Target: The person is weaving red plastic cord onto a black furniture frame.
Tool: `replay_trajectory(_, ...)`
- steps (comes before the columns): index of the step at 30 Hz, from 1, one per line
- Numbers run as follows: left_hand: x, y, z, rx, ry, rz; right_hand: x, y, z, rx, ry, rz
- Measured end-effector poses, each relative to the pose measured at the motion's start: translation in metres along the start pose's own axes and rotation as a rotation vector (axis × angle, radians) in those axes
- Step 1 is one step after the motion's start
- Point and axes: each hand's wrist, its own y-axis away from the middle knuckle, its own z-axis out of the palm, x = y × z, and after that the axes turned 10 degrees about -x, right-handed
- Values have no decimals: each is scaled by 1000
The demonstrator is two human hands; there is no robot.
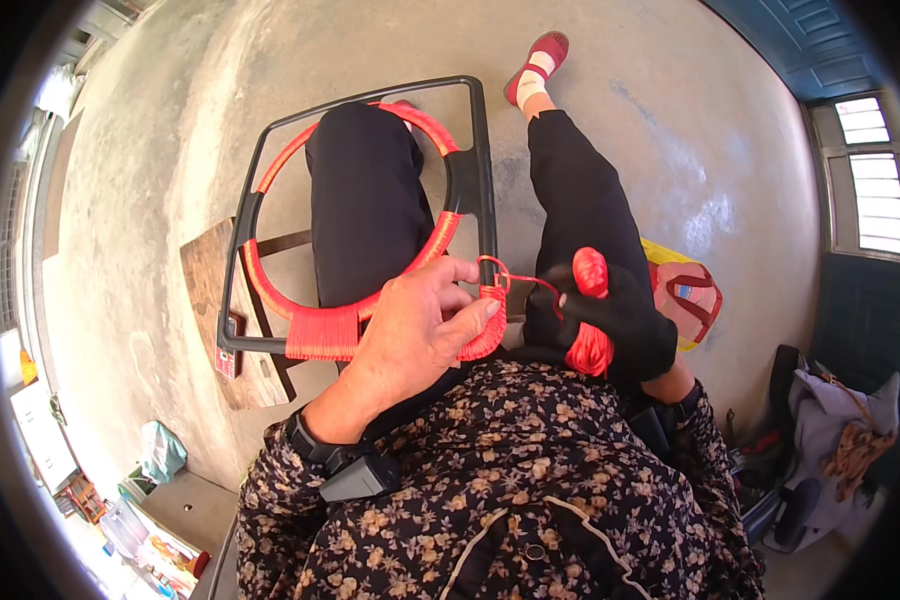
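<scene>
A black square frame [484, 135] with a round inner ring lies across my left thigh. Red cord is wound around parts of the ring [438, 242] and in a dense band [322, 335] along the near bar. My bare left hand [410, 320] grips the frame's near right corner, thumb and fingers on the red windings [492, 312] there. In a black glove, my right hand [635, 325] is closed around a bundle of red cord [590, 348], whose ends stick out above and below the fist. A strand [530, 279] runs from the bundle to a small loop at the frame's right bar.
Beneath the frame's left side is a wooden seat or board [210, 300] with a small red object [230, 360]. A yellow and red bag [692, 298] lies on the concrete floor right of my leg. Grey cloth items [830, 430] are piled at the lower right.
</scene>
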Motion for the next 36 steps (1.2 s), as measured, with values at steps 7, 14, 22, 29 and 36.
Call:
replay_trajectory(7, -1, 0, 2, 40, -18, 19, 1, -32, 17, -80, 75, -71)
replay_trajectory(14, -1, -1, 3, 28, -6, 38, 3, -33, 17, -62, 473, -369)
replay_trajectory(22, -3, 0, 4, 20, 7, 23, -6, -20, 18, 25, 773, -442)
replay_trajectory(29, -5, -1, 3, 42, -31, 35, 7, -9, 15, 185, 819, -543)
replay_trajectory(36, -3, -2, 3, 37, 1, 13, -9, -5, 18, 87, 818, -285)
